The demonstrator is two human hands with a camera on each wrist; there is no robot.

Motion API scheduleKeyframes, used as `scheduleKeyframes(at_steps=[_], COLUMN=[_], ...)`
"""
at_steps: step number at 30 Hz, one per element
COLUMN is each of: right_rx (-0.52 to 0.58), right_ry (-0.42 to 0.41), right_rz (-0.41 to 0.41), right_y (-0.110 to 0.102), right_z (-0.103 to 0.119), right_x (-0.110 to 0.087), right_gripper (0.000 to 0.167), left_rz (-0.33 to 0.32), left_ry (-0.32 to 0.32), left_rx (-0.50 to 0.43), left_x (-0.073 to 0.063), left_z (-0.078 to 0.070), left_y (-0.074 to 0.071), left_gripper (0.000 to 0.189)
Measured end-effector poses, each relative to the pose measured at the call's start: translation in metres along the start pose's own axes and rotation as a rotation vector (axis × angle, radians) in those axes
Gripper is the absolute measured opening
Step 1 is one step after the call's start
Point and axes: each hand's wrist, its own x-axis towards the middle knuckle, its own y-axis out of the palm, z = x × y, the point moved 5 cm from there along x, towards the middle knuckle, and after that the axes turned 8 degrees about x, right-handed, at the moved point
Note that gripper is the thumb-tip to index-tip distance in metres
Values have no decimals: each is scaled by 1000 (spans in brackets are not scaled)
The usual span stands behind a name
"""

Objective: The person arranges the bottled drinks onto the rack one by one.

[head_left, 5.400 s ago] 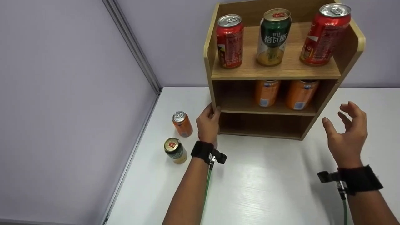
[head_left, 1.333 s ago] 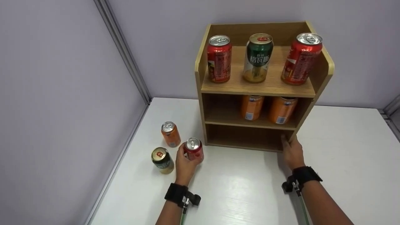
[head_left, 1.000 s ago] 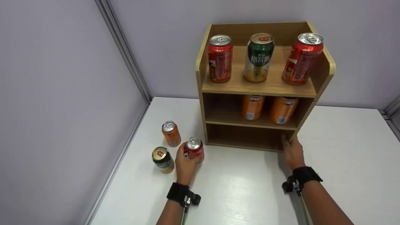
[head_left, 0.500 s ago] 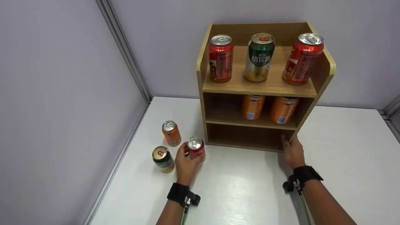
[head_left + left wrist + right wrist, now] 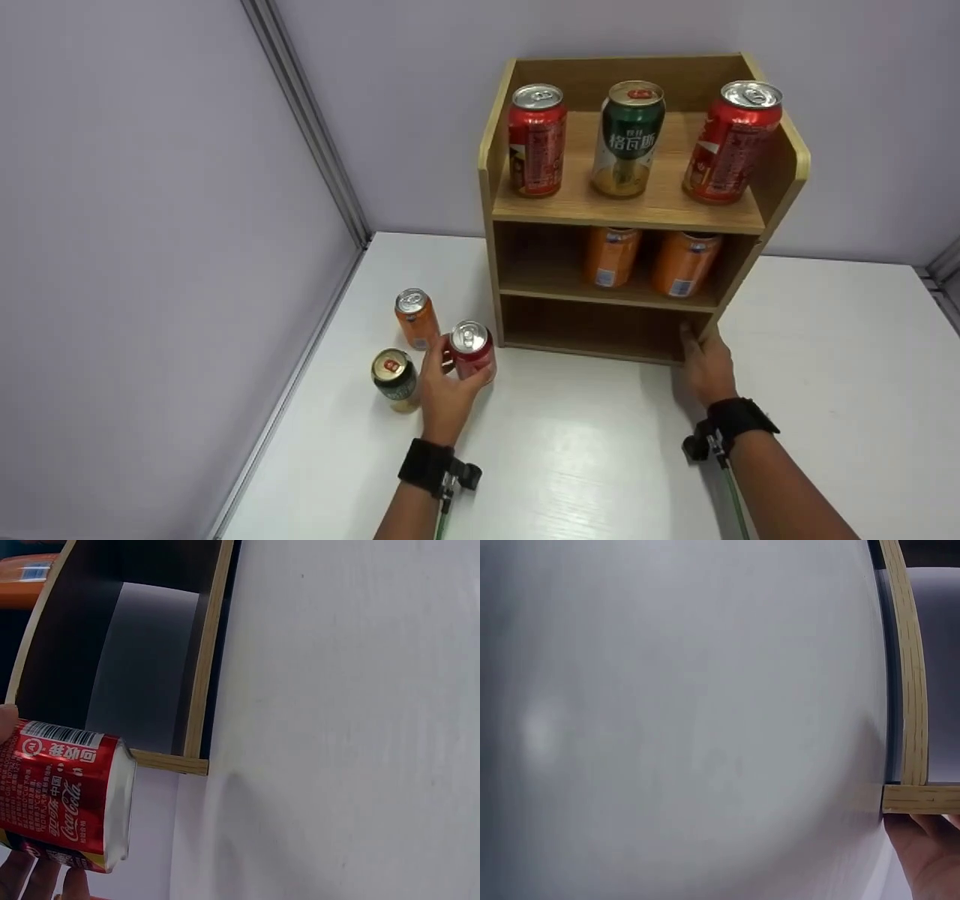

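Note:
My left hand grips a red Coca-Cola can in front of the shelf's lower left corner, thumb on one side and fingers round the other. In the left wrist view the can hangs clear of the table, its silver base showing. At the lower right, my right hand holds the side panel of the wooden shelf, thumb inside the bottom compartment and fingers outside. An orange can and a green-and-gold can stand on the table just left of the left hand.
On the top tier stand a red can, a green kvass can and another red can. Two orange cans, left and right, occupy the middle tier. A grey wall bounds the white table at left.
Since the oldest frame, my left hand has left the shelf's side and taken the red can; my right hand has moved onto the right panel. Lately the can has risen slightly.

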Motion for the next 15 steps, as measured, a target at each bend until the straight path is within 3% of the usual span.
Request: scheduleKeyframes(at_steps=[8,15], right_rx=[12,7], right_ry=[0,4], right_rz=[7,8], right_y=[0,1], right_z=[2,2], right_x=[-1,-3], right_gripper=[75,76], left_rz=[-37,-26], left_ry=[56,108], left_rx=[-29,-45], left_x=[3,9], left_z=[-24,-50], left_y=[-8,-12], left_gripper=[75,75])
